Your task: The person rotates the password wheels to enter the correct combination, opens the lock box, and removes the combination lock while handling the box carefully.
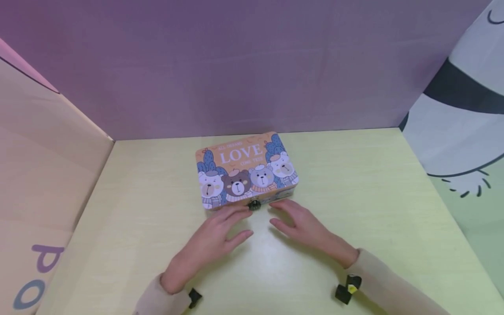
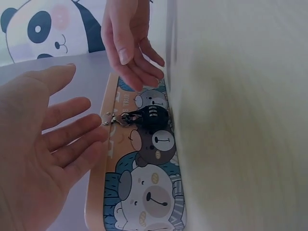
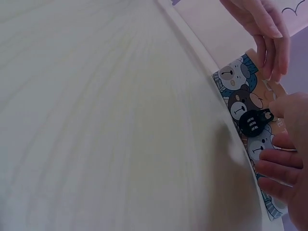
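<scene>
A rectangular box (image 1: 246, 168) printed with bears, cacti and the word LOVE lies on the table, slightly turned. From the clasp on its front side hangs a small black combination lock (image 1: 254, 204), whose number dials show in the left wrist view (image 2: 153, 115). My left hand (image 1: 214, 236) is just in front of the box, left of the lock, fingers extended and thumb apart. On the lock's other side my right hand (image 1: 303, 223) is held with fingers loosely bent, near the box's front edge. Neither hand holds anything; whether fingertips touch the box I cannot tell.
The pale wooden table (image 1: 362, 183) meets a purple panel (image 1: 252, 70) just behind the box. Printed panels stand on the left (image 1: 39, 166) and right (image 1: 468, 144). Small dark devices sit at both wrists.
</scene>
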The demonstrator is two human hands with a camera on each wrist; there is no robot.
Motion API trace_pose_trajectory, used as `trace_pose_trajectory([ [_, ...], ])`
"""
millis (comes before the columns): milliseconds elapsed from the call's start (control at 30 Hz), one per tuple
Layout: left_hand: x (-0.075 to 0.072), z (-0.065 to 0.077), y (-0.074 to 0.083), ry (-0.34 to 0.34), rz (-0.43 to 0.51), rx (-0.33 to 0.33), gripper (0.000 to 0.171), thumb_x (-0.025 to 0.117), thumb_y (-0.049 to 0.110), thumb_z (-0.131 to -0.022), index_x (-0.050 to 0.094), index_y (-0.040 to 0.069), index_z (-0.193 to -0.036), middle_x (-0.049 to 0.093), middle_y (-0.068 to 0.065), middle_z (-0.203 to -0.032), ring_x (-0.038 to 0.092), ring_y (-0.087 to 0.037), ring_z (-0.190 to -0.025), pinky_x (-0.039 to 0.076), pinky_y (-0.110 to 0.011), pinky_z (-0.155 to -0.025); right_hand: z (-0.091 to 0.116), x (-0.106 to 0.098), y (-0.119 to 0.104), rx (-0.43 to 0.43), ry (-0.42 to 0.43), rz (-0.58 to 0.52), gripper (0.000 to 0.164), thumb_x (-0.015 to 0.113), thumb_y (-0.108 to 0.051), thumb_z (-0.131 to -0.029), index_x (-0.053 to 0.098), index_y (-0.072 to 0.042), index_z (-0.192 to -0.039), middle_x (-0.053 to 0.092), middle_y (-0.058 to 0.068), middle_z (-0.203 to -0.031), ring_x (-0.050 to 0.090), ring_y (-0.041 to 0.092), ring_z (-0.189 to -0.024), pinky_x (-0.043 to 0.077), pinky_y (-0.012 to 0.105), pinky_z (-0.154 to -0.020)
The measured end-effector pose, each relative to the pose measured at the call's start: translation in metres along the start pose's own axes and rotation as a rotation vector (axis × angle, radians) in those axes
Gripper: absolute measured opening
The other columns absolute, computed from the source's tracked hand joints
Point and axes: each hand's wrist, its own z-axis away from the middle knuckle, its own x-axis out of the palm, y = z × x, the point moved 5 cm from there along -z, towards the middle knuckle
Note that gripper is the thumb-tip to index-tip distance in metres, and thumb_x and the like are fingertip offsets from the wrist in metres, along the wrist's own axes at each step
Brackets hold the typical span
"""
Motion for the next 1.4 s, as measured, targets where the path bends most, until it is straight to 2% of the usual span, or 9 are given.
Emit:
trace_pose_trajectory([
  [500,0.016,0.000,-0.007,-0.037,0.097,-0.126,0.054,0.074,0.033,-0.095,0.061,0.004,-0.138,0.063,-0.013,-0.140,0.060,-0.030,-0.129,0.052,-0.046,-0.109,-0.003,0.013,0.000,0.045,-0.055,-0.055,0.049,0.068,-0.028,-0.099,0.056,-0.004,-0.141,0.062,0.012,-0.142,0.058,0.030,-0.131,0.047,0.050,-0.113],
  [733,0.023,0.000,-0.008,-0.034,0.129,-0.180,0.059,0.074,0.032,-0.095,0.056,0.001,-0.142,0.061,-0.016,-0.143,0.059,-0.032,-0.131,0.050,-0.047,-0.111,-0.003,0.017,0.000,0.044,-0.042,-0.079,0.051,0.068,-0.028,-0.100,0.055,-0.006,-0.143,0.059,0.010,-0.146,0.056,0.030,-0.135,0.045,0.050,-0.115],
  [1033,0.031,-0.003,-0.009,-0.034,0.190,-0.319,0.069,0.072,0.035,-0.097,0.048,-0.003,-0.149,0.053,-0.022,-0.150,0.052,-0.039,-0.138,0.043,-0.051,-0.116,-0.004,0.023,0.001,0.091,-0.058,-0.112,0.056,0.067,-0.031,-0.100,0.050,-0.008,-0.148,0.055,0.008,-0.150,0.052,0.027,-0.139,0.041,0.048,-0.118],
  [1400,0.040,-0.004,-0.010,-0.012,0.240,-0.411,0.072,0.071,0.037,-0.097,0.045,-0.005,-0.150,0.050,-0.024,-0.152,0.049,-0.042,-0.140,0.040,-0.055,-0.117,-0.004,0.026,-0.002,0.102,-0.016,-0.139,0.056,0.067,-0.026,-0.100,0.049,-0.006,-0.148,0.056,0.010,-0.148,0.053,0.029,-0.138,0.043,0.050,-0.117],
])
